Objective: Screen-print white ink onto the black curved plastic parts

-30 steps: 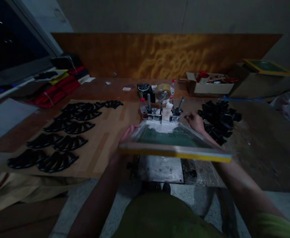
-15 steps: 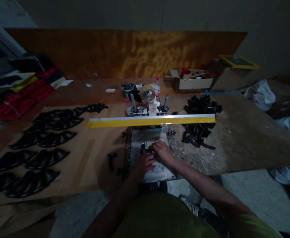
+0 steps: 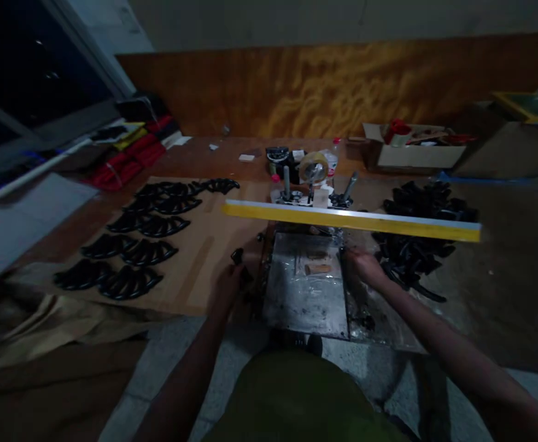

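Observation:
My left hand (image 3: pixel 226 285) is at the cardboard just left of the metal plate, its fingers closed at a glossy black curved piece (image 3: pixel 237 255) with a flared end. Dark shapes beside those fingers blur together, so I cannot tell whether a second piece lies there. My right hand (image 3: pixel 363 265) is at the right edge of the metal plate (image 3: pixel 306 307), fingers closed by a small dark thing that I cannot make out. On the plate, under clear film, lies a small tan block (image 3: pixel 318 269). A yellow-and-white bar (image 3: pixel 352 218) spans above the plate.
Rows of black curved pieces (image 3: pixel 131 282) lie on the cardboard (image 3: pixel 190 288) at left. A heap of similar pieces (image 3: pixel 416 258) sits at right. Behind the bar stand a tape roll (image 3: pixel 314 167), a bottle (image 3: pixel 332 161) and an open box (image 3: pixel 421 156).
My hands have parted from the middle of the plate: the left went left to the cardboard, the right to the plate's right edge. The black piece between them has left the plate. The view turned left.

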A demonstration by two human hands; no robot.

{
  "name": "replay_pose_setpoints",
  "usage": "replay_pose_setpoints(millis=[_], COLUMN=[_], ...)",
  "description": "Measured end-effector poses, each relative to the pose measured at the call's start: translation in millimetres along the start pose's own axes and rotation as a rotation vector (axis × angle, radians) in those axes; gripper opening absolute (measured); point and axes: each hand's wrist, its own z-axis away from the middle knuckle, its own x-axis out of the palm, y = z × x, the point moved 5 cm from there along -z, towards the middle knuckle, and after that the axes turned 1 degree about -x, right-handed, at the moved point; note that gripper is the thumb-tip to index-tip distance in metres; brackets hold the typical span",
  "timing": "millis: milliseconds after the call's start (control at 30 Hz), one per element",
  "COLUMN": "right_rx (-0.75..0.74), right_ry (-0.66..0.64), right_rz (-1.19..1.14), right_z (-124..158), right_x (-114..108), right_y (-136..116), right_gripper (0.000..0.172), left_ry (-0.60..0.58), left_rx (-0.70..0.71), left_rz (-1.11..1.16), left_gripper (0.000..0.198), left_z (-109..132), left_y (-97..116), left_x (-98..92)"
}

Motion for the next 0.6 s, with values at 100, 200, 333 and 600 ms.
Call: replay_pose_setpoints(millis=[100,200,333,600], right_rx=[0.119,0.144,0.135,0.132], right_ry=[-0.17,-0.227,-0.228,0.15], right_rz=[0.113,0.125,0.16,-0.124], right_z=[13,24,22,-14], right_x=[21,37,33,-16], right_y=[81,117,119,46], right_gripper=[0.041,0.043,0.044,0.031], left_ry=[0.117,0.135,0.106,0.126], left_rx=[-0.129,-0.187,-0.108,-0.033], left_rz=[-0.264,-0.385,-0.437,-0.417], left_gripper=[0.039,0.036,0.044,0.038], left_z=[-17,-25,-31,-28], left_y=[-47,-76,-80,-67], left_x=[-50.4,-60.7,-36.5,-44.3])
